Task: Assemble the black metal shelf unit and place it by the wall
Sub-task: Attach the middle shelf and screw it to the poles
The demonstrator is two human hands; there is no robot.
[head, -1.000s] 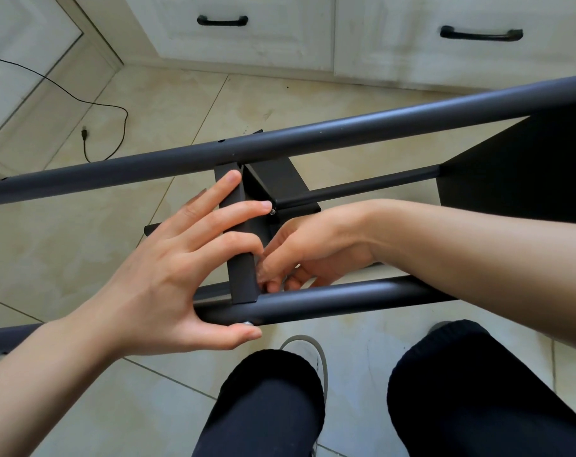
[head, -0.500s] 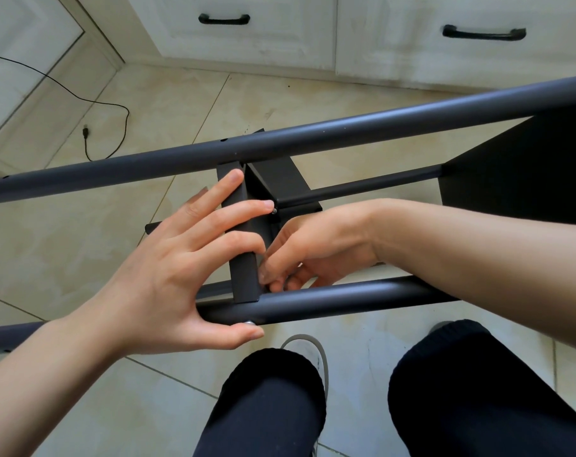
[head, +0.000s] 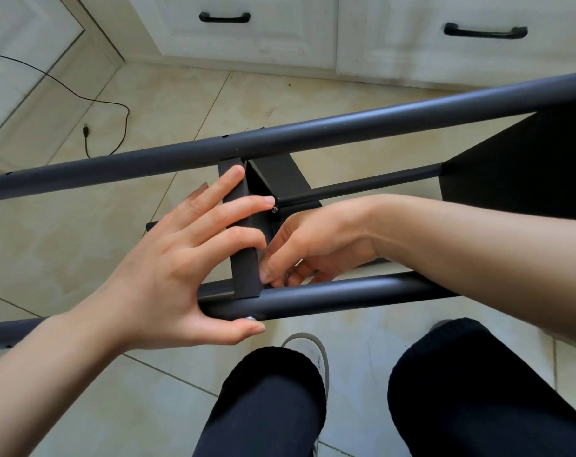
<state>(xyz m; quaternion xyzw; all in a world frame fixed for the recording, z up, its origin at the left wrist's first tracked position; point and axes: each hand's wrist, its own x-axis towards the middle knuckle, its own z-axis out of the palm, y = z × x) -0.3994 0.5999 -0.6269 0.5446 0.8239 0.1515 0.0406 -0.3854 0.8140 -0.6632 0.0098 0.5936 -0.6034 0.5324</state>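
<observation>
Bracing with my left hand (head: 181, 272), fingers flat on the shelf edge (head: 243, 258) and thumb under the near pole (head: 346, 296), my right hand (head: 313, 245) still pinches at the fastener inside the corner; nothing has shifted, so it isn't tight yet

Left hand (head: 168, 275) – straight fingers pressed flat on the black sheet-metal shelf panel (head: 243, 258), thumb under the near dark grey metal tube (head: 346, 296) | right hand (head: 316, 249) – fingers curled at the panel's lower corner, what they pinched hidden | beige tiled floor (head: 65, 232) below
</observation>
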